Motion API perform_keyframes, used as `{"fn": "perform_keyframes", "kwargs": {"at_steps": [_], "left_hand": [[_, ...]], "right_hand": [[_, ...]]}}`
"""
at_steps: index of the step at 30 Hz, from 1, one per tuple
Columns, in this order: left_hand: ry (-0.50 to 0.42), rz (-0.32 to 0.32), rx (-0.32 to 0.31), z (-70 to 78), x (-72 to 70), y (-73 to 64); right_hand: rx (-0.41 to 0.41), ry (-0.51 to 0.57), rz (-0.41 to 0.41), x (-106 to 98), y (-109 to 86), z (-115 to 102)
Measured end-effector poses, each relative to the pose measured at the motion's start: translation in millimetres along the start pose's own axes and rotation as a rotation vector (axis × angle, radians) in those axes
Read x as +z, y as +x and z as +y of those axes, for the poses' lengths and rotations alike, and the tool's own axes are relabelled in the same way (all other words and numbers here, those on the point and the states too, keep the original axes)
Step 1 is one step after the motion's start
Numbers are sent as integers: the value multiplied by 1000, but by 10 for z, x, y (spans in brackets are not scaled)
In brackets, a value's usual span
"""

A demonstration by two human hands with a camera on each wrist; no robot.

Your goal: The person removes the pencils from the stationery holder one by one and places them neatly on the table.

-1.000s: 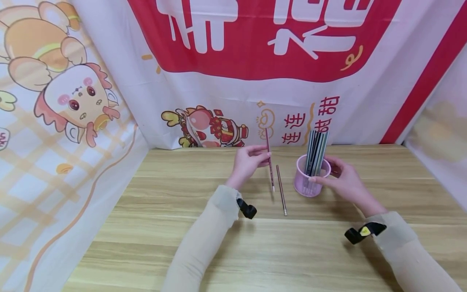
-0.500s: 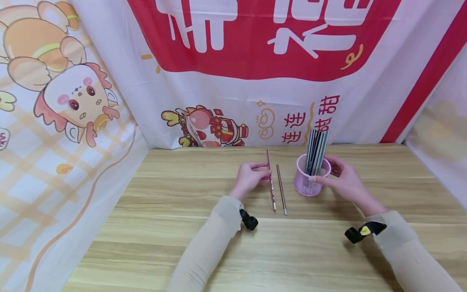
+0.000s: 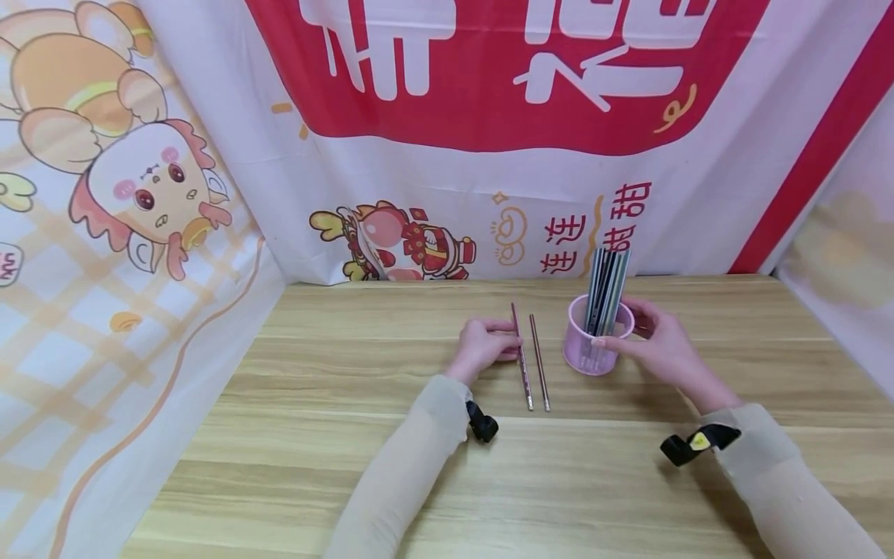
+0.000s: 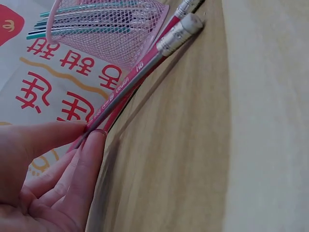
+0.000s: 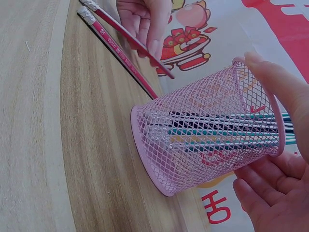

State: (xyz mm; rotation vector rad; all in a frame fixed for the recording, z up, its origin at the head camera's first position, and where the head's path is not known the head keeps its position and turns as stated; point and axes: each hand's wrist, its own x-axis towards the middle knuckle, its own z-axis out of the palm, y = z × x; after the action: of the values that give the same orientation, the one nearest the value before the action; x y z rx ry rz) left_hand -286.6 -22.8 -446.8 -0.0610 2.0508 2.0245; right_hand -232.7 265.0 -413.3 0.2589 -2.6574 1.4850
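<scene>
My left hand pinches a red pencil between thumb and fingers, low over the wooden table. Its silver ferrule and white eraser point toward me. Just right of it, nearly parallel, a second red pencil lies on the table. Farther right stands a pink mesh pen cup, upright, with several dark, silver and green pencils in it. My right hand holds the cup by its rim from the right side, thumb at the front and fingers behind.
The wooden table runs back to a white and red printed cloth hanging upright behind. Another printed cloth borders the left side. Black straps with small cameras sit on both wrists.
My left hand has come down and toward me with the pencil, bringing it from raised to low alongside the lying one. My right hand and the cup have stayed in place.
</scene>
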Motion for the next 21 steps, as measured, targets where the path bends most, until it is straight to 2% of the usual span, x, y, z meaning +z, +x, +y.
{"fn": "perform_keyframes", "kwargs": {"at_steps": [6, 13, 21], "left_hand": [[69, 17, -9, -5, 51, -1], [142, 83, -8, 11, 111, -22], [184, 119, -31, 45, 151, -54]], "right_hand": [[10, 1, 3, -3, -8, -15], [-5, 9, 7, 4, 3, -6], [13, 4, -10, -3, 7, -5]]}}
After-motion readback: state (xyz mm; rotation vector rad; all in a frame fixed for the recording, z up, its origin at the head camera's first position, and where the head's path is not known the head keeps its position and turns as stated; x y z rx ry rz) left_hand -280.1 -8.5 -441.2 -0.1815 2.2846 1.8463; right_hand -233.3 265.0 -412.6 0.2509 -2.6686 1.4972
